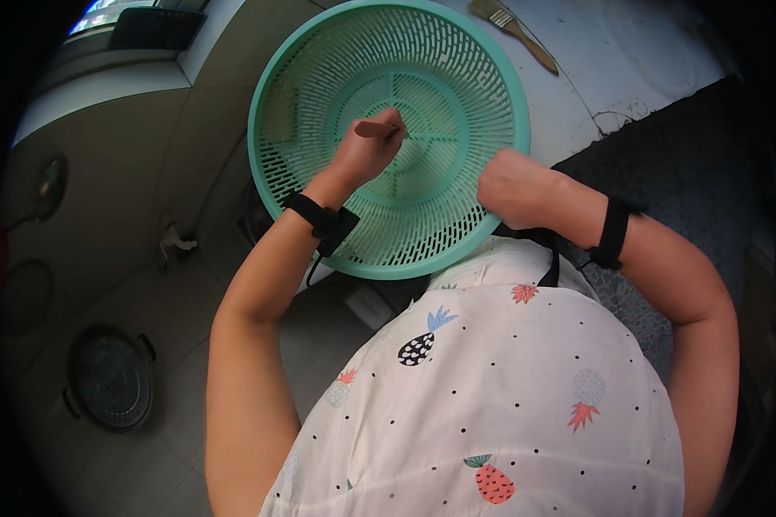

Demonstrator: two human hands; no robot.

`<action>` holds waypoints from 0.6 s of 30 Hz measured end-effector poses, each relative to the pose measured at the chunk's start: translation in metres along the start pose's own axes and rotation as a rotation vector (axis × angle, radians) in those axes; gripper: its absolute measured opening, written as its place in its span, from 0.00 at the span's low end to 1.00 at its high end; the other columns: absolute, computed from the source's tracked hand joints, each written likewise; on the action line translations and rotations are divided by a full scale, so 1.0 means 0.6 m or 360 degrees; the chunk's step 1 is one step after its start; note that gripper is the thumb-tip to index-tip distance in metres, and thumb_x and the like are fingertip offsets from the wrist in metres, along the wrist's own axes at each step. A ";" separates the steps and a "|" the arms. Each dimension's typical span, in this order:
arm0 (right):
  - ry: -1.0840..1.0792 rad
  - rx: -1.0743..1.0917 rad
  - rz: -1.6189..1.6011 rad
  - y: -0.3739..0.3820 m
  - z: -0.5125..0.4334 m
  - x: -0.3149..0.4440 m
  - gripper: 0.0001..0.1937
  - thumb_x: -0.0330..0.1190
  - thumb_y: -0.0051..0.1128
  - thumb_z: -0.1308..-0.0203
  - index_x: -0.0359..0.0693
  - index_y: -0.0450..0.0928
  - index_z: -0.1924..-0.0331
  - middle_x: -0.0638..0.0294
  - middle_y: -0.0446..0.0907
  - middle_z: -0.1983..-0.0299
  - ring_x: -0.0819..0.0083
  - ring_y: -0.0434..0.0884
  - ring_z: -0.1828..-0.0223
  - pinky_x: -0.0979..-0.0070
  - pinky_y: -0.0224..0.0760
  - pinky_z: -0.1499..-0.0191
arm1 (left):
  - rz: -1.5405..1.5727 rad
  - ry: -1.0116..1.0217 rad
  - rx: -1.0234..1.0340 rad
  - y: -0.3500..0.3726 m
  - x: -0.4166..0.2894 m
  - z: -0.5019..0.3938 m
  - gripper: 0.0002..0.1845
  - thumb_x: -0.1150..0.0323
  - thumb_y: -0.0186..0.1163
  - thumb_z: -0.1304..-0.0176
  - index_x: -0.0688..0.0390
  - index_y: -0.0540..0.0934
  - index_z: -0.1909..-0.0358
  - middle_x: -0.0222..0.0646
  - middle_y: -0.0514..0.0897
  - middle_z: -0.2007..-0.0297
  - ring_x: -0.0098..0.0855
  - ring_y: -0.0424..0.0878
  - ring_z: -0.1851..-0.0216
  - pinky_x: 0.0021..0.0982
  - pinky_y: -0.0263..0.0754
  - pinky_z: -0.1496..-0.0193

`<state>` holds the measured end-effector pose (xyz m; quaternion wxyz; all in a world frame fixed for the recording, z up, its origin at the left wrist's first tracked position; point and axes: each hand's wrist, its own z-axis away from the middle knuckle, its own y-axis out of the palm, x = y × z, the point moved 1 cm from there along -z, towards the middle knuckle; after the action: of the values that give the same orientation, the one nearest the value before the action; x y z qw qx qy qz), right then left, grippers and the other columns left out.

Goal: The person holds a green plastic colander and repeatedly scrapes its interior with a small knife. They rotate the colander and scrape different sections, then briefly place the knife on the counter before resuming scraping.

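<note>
A round green plastic colander basket [522, 110] stands before me, tilted so that its inside faces me. My left hand [370, 147], reaching over the basket's opening, is closed around a brown handle [374, 129]; the tool's working end is hidden behind the fist. A pale, roundish patch shows below that fist, too unclear to name. My right hand [516, 189] grips the basket's rim at its lower right, fingers curled over the edge and partly hidden. Both wrists wear black straps.
A wooden-handled bristle brush [522, 40] lies on the white tiled surface [572, 97] behind the basket. On the floor at left is a dark round pan with two handles [110, 381]. A tap [176, 242] and a ladle [50, 189] are by the left wall.
</note>
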<state>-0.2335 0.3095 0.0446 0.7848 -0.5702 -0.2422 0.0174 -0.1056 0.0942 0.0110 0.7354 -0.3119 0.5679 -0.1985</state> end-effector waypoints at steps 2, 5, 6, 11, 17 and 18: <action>-0.0040 -0.0100 -0.0050 -0.004 0.002 -0.002 0.03 0.27 0.57 0.67 0.38 0.79 0.85 0.54 0.78 0.82 0.57 0.79 0.76 0.65 0.70 0.73 | -0.0132 -0.0051 0.0026 0.008 0.001 0.000 0.04 0.74 0.57 0.40 0.60 0.72 0.69 0.39 0.78 0.76 0.36 0.77 0.74 0.32 0.71 0.70; -0.0040 -0.0145 -0.0092 -0.006 0.001 -0.002 0.03 0.27 0.57 0.68 0.37 0.79 0.85 0.53 0.77 0.82 0.56 0.79 0.76 0.65 0.70 0.73 | -0.0347 0.0049 0.0010 0.004 0.005 -0.001 0.05 0.74 0.58 0.40 0.61 0.72 0.70 0.38 0.79 0.75 0.36 0.79 0.73 0.32 0.72 0.69; -0.0034 -0.0127 -0.0064 -0.006 0.001 -0.002 0.02 0.27 0.57 0.67 0.38 0.79 0.84 0.55 0.78 0.81 0.58 0.80 0.75 0.66 0.70 0.72 | -0.0432 0.0103 -0.0006 0.000 0.006 -0.001 0.05 0.74 0.58 0.40 0.61 0.72 0.70 0.38 0.80 0.74 0.37 0.79 0.72 0.32 0.72 0.68; 0.0011 -0.0034 0.0001 -0.008 -0.001 0.001 0.02 0.26 0.57 0.65 0.41 0.80 0.83 0.59 0.80 0.79 0.62 0.81 0.73 0.68 0.72 0.70 | -0.0148 -0.0003 -0.0098 0.002 0.007 0.002 0.03 0.76 0.58 0.41 0.61 0.73 0.69 0.39 0.79 0.75 0.39 0.79 0.73 0.31 0.72 0.68; 0.0020 -0.0027 -0.0025 -0.009 0.000 0.001 0.02 0.26 0.57 0.66 0.41 0.80 0.84 0.58 0.79 0.80 0.61 0.80 0.73 0.68 0.71 0.71 | -0.0166 -0.0030 -0.0075 0.022 0.008 0.009 0.03 0.76 0.58 0.40 0.61 0.73 0.69 0.38 0.80 0.74 0.36 0.79 0.73 0.31 0.72 0.68; 0.0017 -0.0034 -0.0028 -0.009 0.000 0.001 0.02 0.26 0.57 0.66 0.41 0.80 0.84 0.59 0.79 0.80 0.61 0.80 0.73 0.68 0.71 0.71 | -0.0196 -0.0004 -0.0064 0.023 0.009 0.009 0.04 0.75 0.59 0.40 0.61 0.73 0.69 0.38 0.80 0.74 0.35 0.79 0.73 0.31 0.72 0.68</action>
<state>-0.2340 0.3076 0.0498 0.7801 -0.5764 -0.2433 0.0049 -0.0995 0.1020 -0.0014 0.7160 -0.3613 0.5506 -0.2316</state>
